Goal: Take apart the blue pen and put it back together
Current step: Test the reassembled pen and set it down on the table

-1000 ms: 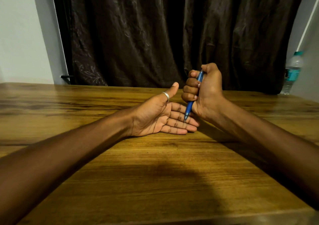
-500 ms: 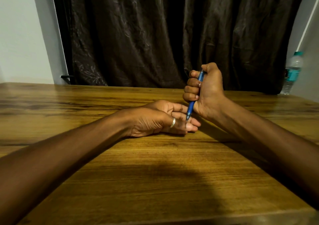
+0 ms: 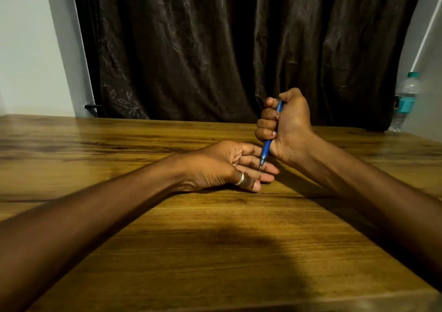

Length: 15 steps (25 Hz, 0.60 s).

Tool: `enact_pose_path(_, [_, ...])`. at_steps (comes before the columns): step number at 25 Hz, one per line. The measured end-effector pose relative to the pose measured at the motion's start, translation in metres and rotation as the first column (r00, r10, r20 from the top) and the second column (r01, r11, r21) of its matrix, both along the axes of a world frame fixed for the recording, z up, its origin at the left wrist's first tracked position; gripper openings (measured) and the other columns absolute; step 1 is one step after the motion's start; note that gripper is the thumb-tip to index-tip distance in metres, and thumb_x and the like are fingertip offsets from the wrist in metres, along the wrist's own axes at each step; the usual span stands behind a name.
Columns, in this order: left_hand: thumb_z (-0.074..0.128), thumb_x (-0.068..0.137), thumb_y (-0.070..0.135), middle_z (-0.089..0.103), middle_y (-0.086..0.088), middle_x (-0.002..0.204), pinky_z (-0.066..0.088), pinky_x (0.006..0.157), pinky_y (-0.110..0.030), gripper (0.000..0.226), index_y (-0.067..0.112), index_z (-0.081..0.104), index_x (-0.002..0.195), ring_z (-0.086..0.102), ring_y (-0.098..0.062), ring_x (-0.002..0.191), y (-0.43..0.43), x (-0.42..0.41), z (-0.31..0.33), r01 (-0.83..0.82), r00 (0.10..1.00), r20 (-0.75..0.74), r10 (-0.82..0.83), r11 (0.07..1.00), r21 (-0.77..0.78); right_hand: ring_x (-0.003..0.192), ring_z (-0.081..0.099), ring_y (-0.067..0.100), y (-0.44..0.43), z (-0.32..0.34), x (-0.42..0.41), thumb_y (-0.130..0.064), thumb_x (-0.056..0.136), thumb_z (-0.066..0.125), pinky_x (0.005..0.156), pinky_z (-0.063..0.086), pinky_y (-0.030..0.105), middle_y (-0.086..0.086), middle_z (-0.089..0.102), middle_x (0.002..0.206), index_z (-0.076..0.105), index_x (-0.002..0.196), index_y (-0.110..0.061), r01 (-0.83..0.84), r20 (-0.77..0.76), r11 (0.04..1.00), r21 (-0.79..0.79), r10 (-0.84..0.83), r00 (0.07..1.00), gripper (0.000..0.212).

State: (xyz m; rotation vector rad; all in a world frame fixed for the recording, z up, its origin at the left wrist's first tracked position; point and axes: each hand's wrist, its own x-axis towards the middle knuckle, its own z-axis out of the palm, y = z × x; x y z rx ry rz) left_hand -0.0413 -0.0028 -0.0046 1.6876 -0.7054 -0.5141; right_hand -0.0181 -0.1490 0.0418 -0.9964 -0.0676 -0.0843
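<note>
The right hand is making a tight fist around the blue pen, holding it almost straight up with the thin tip pointing down. The pen is sitting just past the middle of the picture, at about 2 o'clock from the centre. The left hand is resting on the wooden table at 9 o'clock from the pen, with its fingers lying loose and flat and gripping nothing. The pen tip is poking down right at those fingers, but whether it is touching them is too hard to tell. A silver ring is shining on the left thumb. A dark curtain is hanging behind the table at 12 o'clock, and a water bottle is standing far off at 3 o'clock
</note>
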Motion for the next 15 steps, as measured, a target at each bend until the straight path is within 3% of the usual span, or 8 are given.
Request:
enact_pose_path(8, [0.061,0.087,-0.015,0.069,-0.015,0.127,0.050,0.103,-0.036,0.052,0.006,0.054,0.134,0.066,-0.021,0.119,-0.0009,-0.0011,-0.0003,-0.027,1.000,0.012,0.027,1.000,-0.007,0.036,0.019,0.008,-0.0002,-0.0001,0.0009,-0.033,0.095,0.034,0.033,0.015,0.018,-0.008,0.027,0.046,0.044,0.067,-0.018,0.002,-0.003,1.000,-0.011,-0.002,1.000,0.033])
enact_pose_path(15, [0.061,0.091,-0.008,0.071,-0.014,0.124,0.054,0.098,-0.033,0.041,0.005,0.057,0.130,0.068,-0.021,0.116,-0.0020,-0.0034,0.0000,-0.053,0.999,-0.004,0.052,0.998,-0.031,0.035,0.019,0.008,0.0012,-0.0018,0.0019,-0.034,0.095,0.034,0.033,0.015,0.017,-0.008,0.026,0.045,0.043,0.067,-0.019,-0.012,-0.005,1.000,-0.008,0.012,1.000,0.034])
